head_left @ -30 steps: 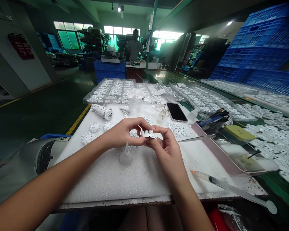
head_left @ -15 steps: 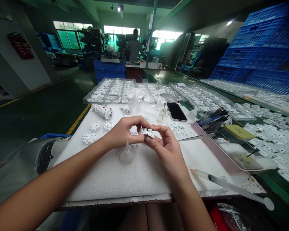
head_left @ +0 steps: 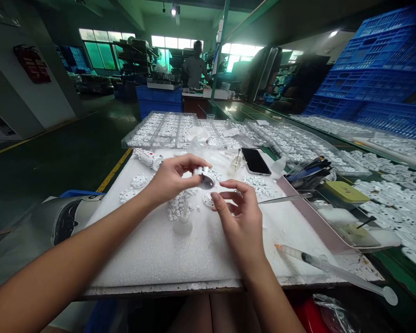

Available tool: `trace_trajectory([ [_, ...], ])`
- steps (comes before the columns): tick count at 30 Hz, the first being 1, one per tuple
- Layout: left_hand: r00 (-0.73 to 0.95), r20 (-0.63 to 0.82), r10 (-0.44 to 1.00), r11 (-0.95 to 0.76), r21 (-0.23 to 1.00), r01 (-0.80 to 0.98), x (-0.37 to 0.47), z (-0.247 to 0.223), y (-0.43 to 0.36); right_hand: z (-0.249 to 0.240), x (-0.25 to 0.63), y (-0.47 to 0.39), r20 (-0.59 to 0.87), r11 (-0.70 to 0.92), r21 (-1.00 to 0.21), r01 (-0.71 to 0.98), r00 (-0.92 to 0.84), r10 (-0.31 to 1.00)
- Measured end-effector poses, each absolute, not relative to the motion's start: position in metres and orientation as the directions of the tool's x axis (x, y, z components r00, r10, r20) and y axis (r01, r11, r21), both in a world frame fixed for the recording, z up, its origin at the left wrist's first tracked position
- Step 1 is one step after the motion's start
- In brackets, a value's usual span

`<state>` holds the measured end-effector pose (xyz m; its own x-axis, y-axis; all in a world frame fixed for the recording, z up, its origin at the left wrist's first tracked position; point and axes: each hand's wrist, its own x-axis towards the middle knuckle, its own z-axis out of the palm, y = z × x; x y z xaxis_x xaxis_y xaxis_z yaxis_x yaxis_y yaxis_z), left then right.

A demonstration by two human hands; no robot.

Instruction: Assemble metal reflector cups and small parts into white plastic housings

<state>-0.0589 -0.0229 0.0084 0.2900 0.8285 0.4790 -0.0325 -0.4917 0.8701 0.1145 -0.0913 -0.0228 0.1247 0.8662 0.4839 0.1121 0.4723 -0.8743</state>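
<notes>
My left hand [head_left: 169, 179] pinches a round white plastic disc [head_left: 206, 180], tilted so its greyish underside faces right; small knobs stand along its upper rim. My right hand [head_left: 241, 219] is apart from it, thumb and fingers spread with nothing between them. Just left of the right fingertips, another white disc [head_left: 208, 199] lies on the foam sheet [head_left: 152, 259]. Small white pieces [head_left: 175, 212] lie in a cluster below the left hand. In front of them stands a translucent squeeze bottle [head_left: 182, 225] with a thin nozzle. Further white discs [head_left: 138, 180] rest by the left forearm.
Clear trays of white parts [head_left: 166, 127] line the back. A phone [head_left: 256, 161], a pile of small white pieces [head_left: 259, 186] and a large syringe [head_left: 319, 261] lie to the right. Blue crates [head_left: 374, 69] stack at far right. A person [head_left: 195, 67] stands in the background.
My right hand has let go of the disc and opened, moving slightly right and down. My left hand has lifted the disc a little left and turned its underside into view.
</notes>
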Motion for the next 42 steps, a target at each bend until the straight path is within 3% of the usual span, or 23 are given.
trace_trajectory([
  [3,0.096,0.418,0.903,-0.399,0.901,-0.168,-0.068,0.01,-0.012,-0.023,0.113,-0.098,0.623,0.603,-0.736,0.306,-0.039,0.781],
  [7,-0.055,0.245,0.968,-0.251,0.929,-0.272,-0.072,0.013,-0.005,-0.02,0.107,-0.103,0.427,0.631,-0.645,0.431,-0.482,0.765],
  [10,-0.048,0.101,0.994,-0.111,0.946,-0.304,-0.07,0.013,-0.006,-0.021,0.103,-0.103,0.309,0.584,-0.651,0.484,-0.534,0.787],
  [15,0.023,-0.05,0.998,0.055,0.938,-0.343,-0.069,0.009,-0.009,-0.024,0.111,-0.102,0.316,0.405,-0.886,0.227,-0.344,0.884],
  [19,0.086,-0.158,0.984,0.177,0.932,-0.315,-0.065,0.012,-0.014,-0.023,0.121,-0.1,0.423,0.414,-0.899,0.143,0.04,0.905],
  [23,0.121,-0.194,0.973,0.222,0.928,-0.299,-0.058,0.018,-0.021,-0.022,0.124,-0.099,0.556,0.515,-0.83,0.213,0.393,0.732],
  [29,0.163,-0.191,0.968,0.221,0.957,-0.189,-0.049,0.02,-0.029,-0.019,0.113,-0.103,0.726,0.638,-0.642,0.426,0.606,0.325],
  [33,0.186,-0.234,0.954,0.267,0.948,-0.176,-0.047,0.024,-0.036,-0.02,0.11,-0.105,0.746,0.638,-0.587,0.498,0.639,0.187],
  [42,0.255,-0.353,0.9,0.405,0.894,-0.19,-0.043,0.02,-0.038,-0.032,0.115,-0.106,0.822,0.658,-0.553,0.511,0.461,0.334],
])
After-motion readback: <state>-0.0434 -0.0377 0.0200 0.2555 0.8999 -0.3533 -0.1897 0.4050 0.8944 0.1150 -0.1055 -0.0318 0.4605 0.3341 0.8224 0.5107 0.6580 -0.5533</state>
